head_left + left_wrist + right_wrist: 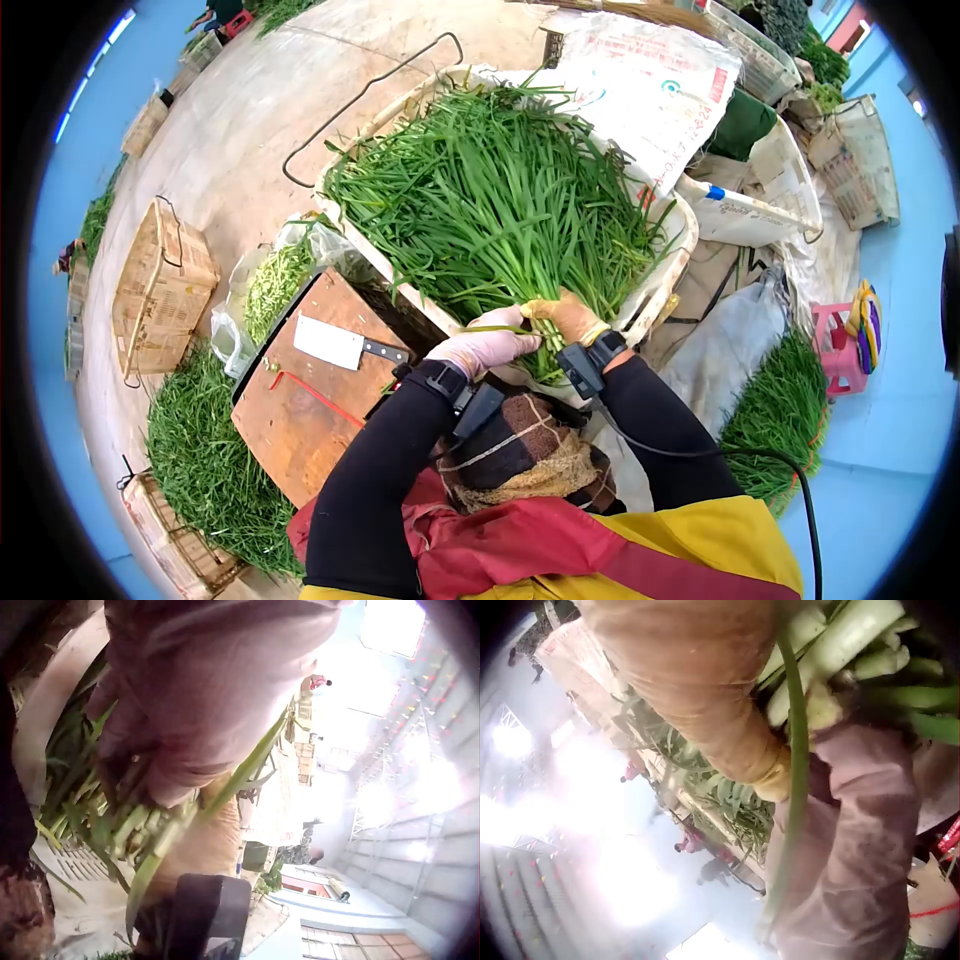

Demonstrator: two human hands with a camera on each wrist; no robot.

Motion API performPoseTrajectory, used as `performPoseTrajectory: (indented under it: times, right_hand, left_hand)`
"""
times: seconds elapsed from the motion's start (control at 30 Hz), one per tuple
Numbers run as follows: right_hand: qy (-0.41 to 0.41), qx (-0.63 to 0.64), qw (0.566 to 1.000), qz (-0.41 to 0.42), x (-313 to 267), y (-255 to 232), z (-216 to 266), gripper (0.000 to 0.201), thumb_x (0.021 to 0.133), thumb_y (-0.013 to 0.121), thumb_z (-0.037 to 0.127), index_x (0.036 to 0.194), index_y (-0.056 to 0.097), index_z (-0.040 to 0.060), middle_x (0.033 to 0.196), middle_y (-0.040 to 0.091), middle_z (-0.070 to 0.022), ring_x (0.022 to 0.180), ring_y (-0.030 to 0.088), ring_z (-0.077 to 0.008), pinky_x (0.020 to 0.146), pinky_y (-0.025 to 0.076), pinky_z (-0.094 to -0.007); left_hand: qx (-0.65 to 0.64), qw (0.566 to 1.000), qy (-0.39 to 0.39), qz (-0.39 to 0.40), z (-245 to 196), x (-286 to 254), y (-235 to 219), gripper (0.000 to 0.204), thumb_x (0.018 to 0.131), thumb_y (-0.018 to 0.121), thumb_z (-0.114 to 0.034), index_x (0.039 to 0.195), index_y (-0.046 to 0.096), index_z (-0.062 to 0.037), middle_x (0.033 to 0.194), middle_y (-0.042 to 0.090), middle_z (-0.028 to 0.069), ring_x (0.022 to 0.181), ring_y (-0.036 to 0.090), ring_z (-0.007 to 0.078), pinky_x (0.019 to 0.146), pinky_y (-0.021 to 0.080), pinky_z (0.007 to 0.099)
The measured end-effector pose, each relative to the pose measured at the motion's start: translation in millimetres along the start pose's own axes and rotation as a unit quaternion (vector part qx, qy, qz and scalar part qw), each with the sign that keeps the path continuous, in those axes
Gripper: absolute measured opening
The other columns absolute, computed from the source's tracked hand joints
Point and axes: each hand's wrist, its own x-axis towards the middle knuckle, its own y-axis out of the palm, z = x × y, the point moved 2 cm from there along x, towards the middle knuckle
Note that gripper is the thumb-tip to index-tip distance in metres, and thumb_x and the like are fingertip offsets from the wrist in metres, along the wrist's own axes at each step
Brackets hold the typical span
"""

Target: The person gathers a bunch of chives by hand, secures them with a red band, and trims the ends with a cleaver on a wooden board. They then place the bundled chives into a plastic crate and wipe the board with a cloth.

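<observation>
Both gloved hands meet at the stem ends of a bunch of long-leaved greens [545, 290], at the near side of a white basket [683, 240] heaped with the same greens. My right hand [568, 316], in a yellowish glove, grips the bunch around its pale stems [855, 652]. My left hand [492, 345], in a pale pink glove, curls its fingers at the stems from the other side. A single long leaf [244, 771] crosses over the hands in both wrist views. Part of the left fingers is hidden behind the stalks.
Left of the basket, a cleaver [330, 342] and a red strip [318, 397] lie on a wooden board [290, 425]. A bag of cut pieces [275, 290] stands behind it. Piled greens [205, 440] flank the board; a pink stool [838, 350] stands at right.
</observation>
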Motion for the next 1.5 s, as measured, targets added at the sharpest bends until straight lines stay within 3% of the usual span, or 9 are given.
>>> performPoseTrajectory:
  times: [0.1,0.17,0.23,0.3,0.37,0.8,0.97,1.43,1.5]
  right_hand:
    - [-0.021,-0.054,0.998,-0.032,-2.7,-16.5,2.6,0.047,0.073,0.075,0.013,0.111,0.056,-0.0055,0.092,0.068,-0.0098,0.077,0.064,-0.0155,0.071,0.052,-0.0301]
    - [0.025,-0.027,0.999,0.007,-0.3,-33.3,0.1,0.048,0.074,0.075,0.012,0.114,0.055,-0.0068,0.095,0.068,-0.0120,0.080,0.065,-0.0172,0.072,0.053,-0.0295]
    - [-0.100,-0.003,0.994,0.040,-8.4,-38.0,10.6,0.051,0.074,0.075,0.008,0.118,0.053,-0.0071,0.099,0.068,-0.0141,0.081,0.067,-0.0212,0.072,0.054,-0.0309]
    - [-0.063,0.116,0.989,0.064,-58.8,-19.8,59.0,0.056,0.073,0.074,-0.001,0.124,0.050,-0.0045,0.107,0.066,-0.0170,0.085,0.069,-0.0273,0.074,0.057,-0.0368]
    - [-0.113,0.123,0.980,0.104,-83.9,-16.4,83.2,0.057,0.073,0.074,-0.002,0.124,0.050,-0.0029,0.110,0.064,-0.0180,0.086,0.069,-0.0276,0.073,0.058,-0.0376]
    - [-0.226,0.115,0.946,0.203,-122.2,-12.8,110.9,0.068,0.078,0.075,0.016,0.135,0.042,0.0010,0.113,0.063,-0.0162,0.081,0.065,-0.0210,0.065,0.059,-0.0339]
    - [-0.296,0.029,0.937,0.184,-131.6,-32.3,92.7,0.081,0.073,0.083,0.029,0.134,0.041,-0.0032,0.118,0.061,-0.0215,0.100,0.066,-0.0315,0.081,0.057,-0.0386]
    - [-0.229,-0.099,0.925,0.286,-211.6,20.7,74.5,0.058,0.069,0.086,0.018,0.115,0.057,-0.0027,0.095,0.068,-0.0114,0.077,0.066,-0.0198,0.069,0.053,-0.0323]
    - [-0.192,-0.118,0.919,0.323,-214.2,22.3,61.5,0.061,0.069,0.087,0.018,0.117,0.056,-0.0022,0.096,0.068,-0.0113,0.079,0.066,-0.0194,0.071,0.054,-0.0327]
  left_hand:
    - [0.223,0.973,-0.016,-0.055,-22.2,-16.3,-0.6,0.038,0.086,0.066,-0.031,0.116,0.062,-0.0078,0.114,0.058,0.0172,0.108,0.058,0.0288,0.093,0.044,0.0347]
    - [0.045,0.996,0.056,-0.059,-20.0,-25.4,7.0,0.039,0.086,0.066,-0.031,0.117,0.062,-0.0078,0.112,0.055,0.0144,0.108,0.056,0.0281,0.092,0.045,0.0337]
    - [0.031,0.986,0.151,-0.065,-11.9,-29.2,1.1,0.036,0.087,0.067,-0.025,0.118,0.063,-0.0086,0.116,0.054,0.0121,0.110,0.054,0.0252,0.096,0.043,0.0352]
    - [0.131,0.986,0.079,-0.068,-8.7,-35.4,-8.5,0.039,0.087,0.066,-0.022,0.121,0.061,-0.0046,0.114,0.060,0.0141,0.109,0.056,0.0243,0.095,0.044,0.0345]
    - [-0.065,0.996,-0.053,-0.036,-3.9,-42.1,-7.8,0.035,0.088,0.067,-0.015,0.119,0.062,-0.0018,0.106,0.065,0.0075,0.097,0.059,0.0149,0.088,0.047,0.0283]
    - [-0.209,0.965,0.060,-0.148,4.7,-116.9,-24.0,0.035,0.091,0.067,-0.020,0.121,0.060,-0.0029,0.097,0.064,-0.0016,0.088,0.056,0.0069,0.082,0.046,0.0227]
    - [-0.251,0.942,0.082,-0.208,-11.8,-163.8,-32.4,0.037,0.090,0.068,-0.021,0.120,0.059,-0.0016,0.099,0.067,0.0037,0.096,0.061,0.0112,0.084,0.049,0.0246]
    - [-0.126,0.678,0.359,-0.629,-132.5,-360.4,-146.4,0.024,0.093,0.060,-0.025,0.104,0.070,-0.0057,0.101,0.071,0.0037,0.090,0.061,0.0088,0.078,0.044,0.0240]
    - [-0.084,0.706,0.320,-0.626,-152.7,-380.1,-146.7,0.028,0.093,0.059,-0.028,0.104,0.070,-0.0050,0.102,0.070,0.0053,0.093,0.061,0.0104,0.080,0.044,0.0257]
